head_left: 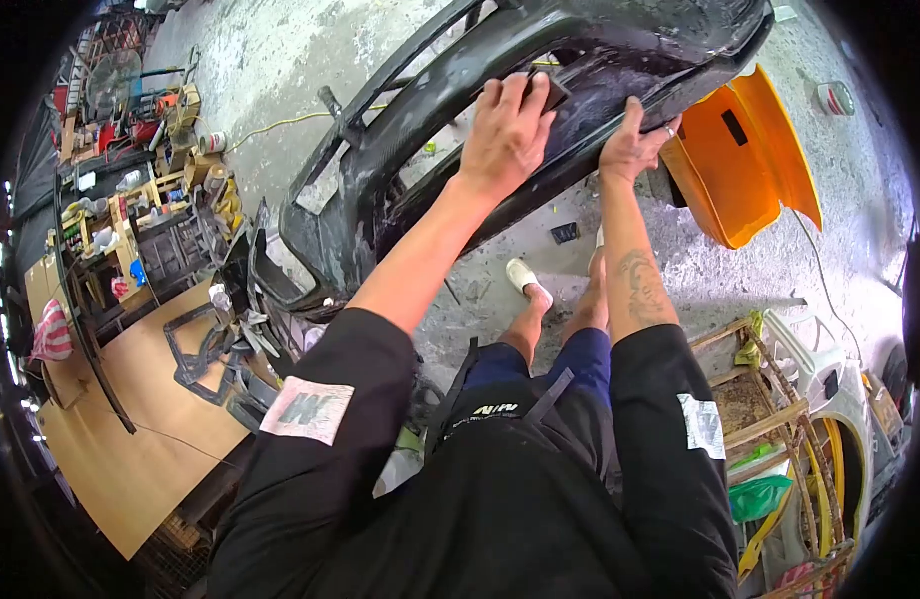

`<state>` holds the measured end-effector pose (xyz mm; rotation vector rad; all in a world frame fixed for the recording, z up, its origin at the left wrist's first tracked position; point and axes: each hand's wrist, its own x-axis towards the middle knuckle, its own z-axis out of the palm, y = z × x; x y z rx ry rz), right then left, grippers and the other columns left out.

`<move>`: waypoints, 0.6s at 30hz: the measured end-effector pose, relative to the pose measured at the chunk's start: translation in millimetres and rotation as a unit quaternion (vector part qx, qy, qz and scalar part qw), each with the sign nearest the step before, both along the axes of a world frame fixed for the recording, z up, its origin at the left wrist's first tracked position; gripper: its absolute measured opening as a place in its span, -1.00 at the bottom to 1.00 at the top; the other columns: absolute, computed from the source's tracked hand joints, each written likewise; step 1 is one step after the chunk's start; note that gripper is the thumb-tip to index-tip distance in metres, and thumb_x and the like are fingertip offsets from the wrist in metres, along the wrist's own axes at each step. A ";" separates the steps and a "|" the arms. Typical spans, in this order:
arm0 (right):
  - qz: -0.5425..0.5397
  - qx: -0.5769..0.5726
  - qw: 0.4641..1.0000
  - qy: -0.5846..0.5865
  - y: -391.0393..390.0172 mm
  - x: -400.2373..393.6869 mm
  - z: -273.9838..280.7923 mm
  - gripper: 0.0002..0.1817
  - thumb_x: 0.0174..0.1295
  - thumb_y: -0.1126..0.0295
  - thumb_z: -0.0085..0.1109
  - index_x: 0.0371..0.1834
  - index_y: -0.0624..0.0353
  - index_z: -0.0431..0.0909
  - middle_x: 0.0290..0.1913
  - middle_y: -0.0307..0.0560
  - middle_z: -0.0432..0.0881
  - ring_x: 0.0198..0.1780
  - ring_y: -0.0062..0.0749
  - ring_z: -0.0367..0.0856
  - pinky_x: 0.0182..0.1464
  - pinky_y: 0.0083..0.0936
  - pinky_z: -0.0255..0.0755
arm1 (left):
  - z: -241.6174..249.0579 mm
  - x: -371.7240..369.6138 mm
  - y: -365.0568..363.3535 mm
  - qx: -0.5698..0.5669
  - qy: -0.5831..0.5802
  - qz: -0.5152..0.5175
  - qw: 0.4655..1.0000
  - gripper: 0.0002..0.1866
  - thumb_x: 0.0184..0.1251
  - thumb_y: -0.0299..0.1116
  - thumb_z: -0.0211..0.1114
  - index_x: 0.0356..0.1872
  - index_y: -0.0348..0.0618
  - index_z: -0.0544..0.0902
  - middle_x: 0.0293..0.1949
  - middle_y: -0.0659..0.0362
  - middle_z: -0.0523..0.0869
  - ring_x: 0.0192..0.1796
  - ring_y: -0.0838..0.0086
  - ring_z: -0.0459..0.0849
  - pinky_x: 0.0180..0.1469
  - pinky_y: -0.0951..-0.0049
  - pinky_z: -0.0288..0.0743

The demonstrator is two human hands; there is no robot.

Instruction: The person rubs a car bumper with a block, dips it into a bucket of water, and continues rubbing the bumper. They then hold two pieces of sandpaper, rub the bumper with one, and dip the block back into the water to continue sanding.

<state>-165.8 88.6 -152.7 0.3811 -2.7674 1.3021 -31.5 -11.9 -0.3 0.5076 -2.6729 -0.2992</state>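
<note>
A large black car bumper (420, 110) with dusty, scuffed patches lies across the upper middle of the view. My left hand (505, 137) is on its near face, fingers bent over a small dark block or pad (555, 93) pressed to the surface. To the right, my right hand (634, 145) grips the bumper's lower edge, with the thumb up on the near side and the other fingers partly hidden behind the edge. A ring shows on one finger of that hand.
An orange panel (744, 160) stands at the right. A small dark piece (565, 233) lies on the floor near my feet. At the left are a brown board (130, 419) and cluttered shelves. A wooden frame (769, 429) and white parts sit at the lower right.
</note>
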 end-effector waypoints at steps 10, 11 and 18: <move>-0.090 -0.228 0.955 -0.170 -7.3 -5.7 28.7 0.06 0.32 -0.30 0.22 0.75 0.06 0.08 0.68 0.35 0.16 0.64 0.18 0.21 0.52 0.14 0.01 | 39.5 237.8 21.7 0.110 0.017 0.164 0.980 -0.51 0.39 -0.45 0.48 0.31 -0.33 0.64 0.08 -0.07 0.61 0.13 0.04 0.60 0.23 0.20 0.52; -0.081 -0.199 0.957 -0.193 -4.1 -5.7 38.8 0.27 0.24 -0.44 0.20 0.77 0.23 -0.11 0.64 0.44 0.24 0.66 0.27 0.15 0.55 0.09 0.07 | 45.6 248.3 28.6 0.131 0.051 0.196 0.970 -0.55 0.42 -0.45 0.45 0.30 -0.30 0.65 0.07 -0.06 0.60 0.13 0.06 0.61 0.24 0.22 0.51; 0.087 -0.171 0.979 -0.065 65.5 45.4 81.3 -0.16 0.50 0.09 0.32 0.58 0.50 0.21 0.59 0.37 0.26 0.59 0.07 0.27 0.63 -0.14 0.10 | 35.2 270.3 79.0 0.385 0.160 0.274 0.867 -0.57 0.56 -0.30 0.38 0.32 -0.31 0.64 0.06 0.12 0.64 0.06 0.39 0.67 0.19 0.42 0.52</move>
